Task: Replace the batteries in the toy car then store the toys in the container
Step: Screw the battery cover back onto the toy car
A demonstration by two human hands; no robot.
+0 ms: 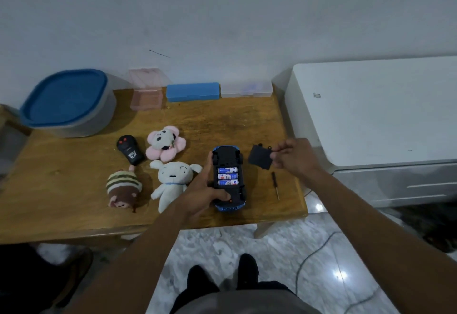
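Toy car (227, 153) upturned, left fingers (208, 165) gripping it, right fingers (276, 156) pinching battery cover (259, 158); screwdriver (275, 185) apparently just beside

Batteries (227, 176) in toy car (227, 151): partial "AB…" legible, rest too blurry. Remote (130, 150) logo illegible.

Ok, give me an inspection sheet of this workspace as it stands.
Surface: wooden table, worn top.
Job's things: toy car upside down, bay open, three batteries inside; battery cover off; screwdriver right of the car; container back left, blue lid on.
Clutter: three plush toys, remote, three small boxes along the back edge.
Grippers: left hand holds the car; right hand pinches the cover.
Cables: one cable on the floor.
Surroundings: white cabinet on the right.
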